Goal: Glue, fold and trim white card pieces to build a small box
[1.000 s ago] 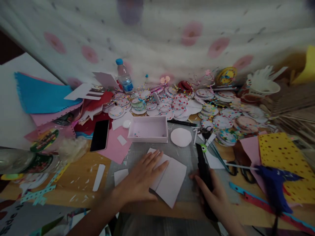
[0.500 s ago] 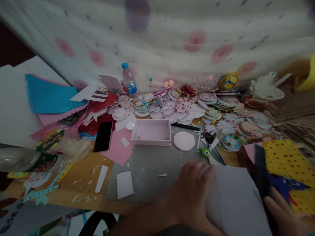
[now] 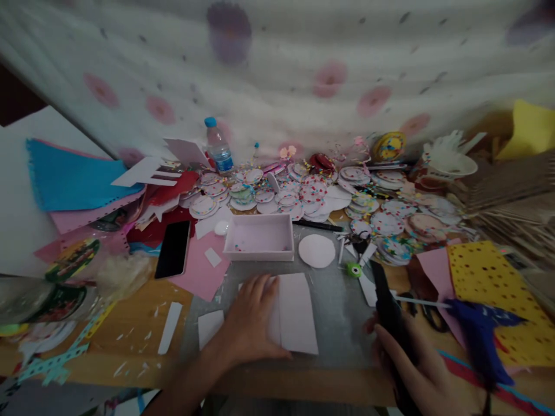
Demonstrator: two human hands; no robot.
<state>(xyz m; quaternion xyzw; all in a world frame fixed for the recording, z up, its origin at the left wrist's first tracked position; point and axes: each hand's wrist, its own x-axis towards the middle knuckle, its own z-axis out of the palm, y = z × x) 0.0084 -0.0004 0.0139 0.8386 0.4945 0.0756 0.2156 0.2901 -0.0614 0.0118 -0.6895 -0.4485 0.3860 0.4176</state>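
Observation:
My left hand [image 3: 251, 318] lies flat, fingers stretched, on a folded white card [image 3: 299, 315] resting on the grey cutting mat [image 3: 338, 335]. A fold line runs down the card, and the hand covers its left part. My right hand [image 3: 411, 358] is closed around a long black tool [image 3: 387, 300], pointing up and away; its exact kind is unclear. Beyond the card stands an open white box [image 3: 260, 255] with small coloured specks inside. A white paper oval [image 3: 317, 251] lies right of the box. A small white card piece [image 3: 210, 327] is partly behind my left wrist.
Piles of confetti-dotted paper discs [image 3: 288, 199] line the back, near a water bottle [image 3: 219, 147]. A phone [image 3: 173, 248] lies on the left. On the right are black-handled scissors [image 3: 435, 319], a blue flag [image 3: 472, 329] and yellow dotted paper [image 3: 481, 277].
The white card has gone from close up at the lower right to flat on the mat, left hand moving left with it. My right hand with the black tool has shifted left.

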